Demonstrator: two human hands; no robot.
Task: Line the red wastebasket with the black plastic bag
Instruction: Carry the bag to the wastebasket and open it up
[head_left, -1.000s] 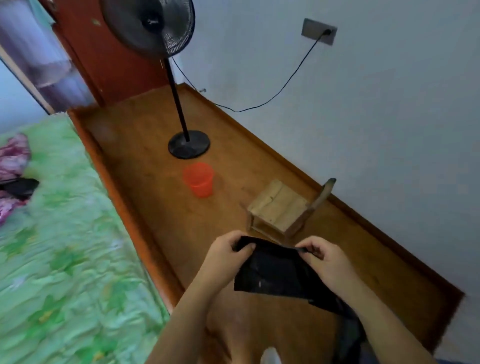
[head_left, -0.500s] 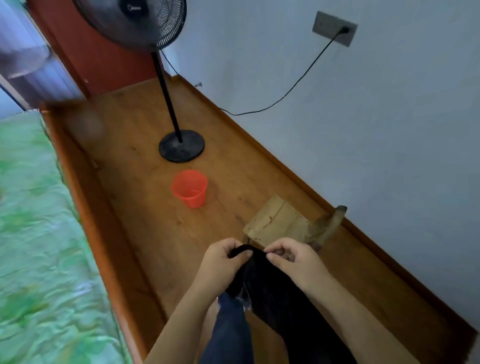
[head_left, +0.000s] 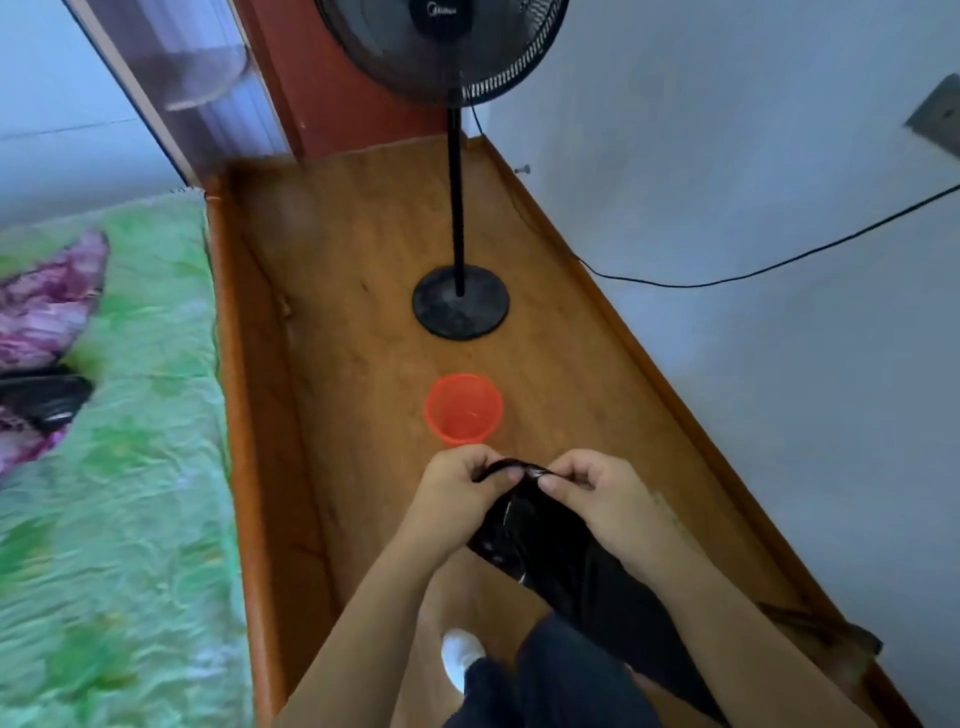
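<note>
Both of your hands are up at the top edge of the black bag (head_left: 537, 538), close together in front of you. Your left hand (head_left: 452, 499) has its fingers curled round the edge, and your right hand (head_left: 602, 504) pinches the same edge between thumb and fingertips, so each hand grips the plastic tightly. The rest of the bag hangs down between your forearms towards your dark trouser leg (head_left: 561, 680), still bunched and narrow; you cannot tell whether its mouth has come apart.

The red wastebasket (head_left: 462, 434) stands upright on the wooden floor (head_left: 337, 364) just beyond your knuckles, apart from the bag and with nothing black in it. Farther on, the round base of the standing fan (head_left: 460, 304) sits on the same floor, and its cord (head_left: 779, 265) runs along the pale wall (head_left: 727, 156) to your right. The bed with the green cover (head_left: 119, 467) lies to your left. One white shoe (head_left: 460, 654) shows below your arms.
</note>
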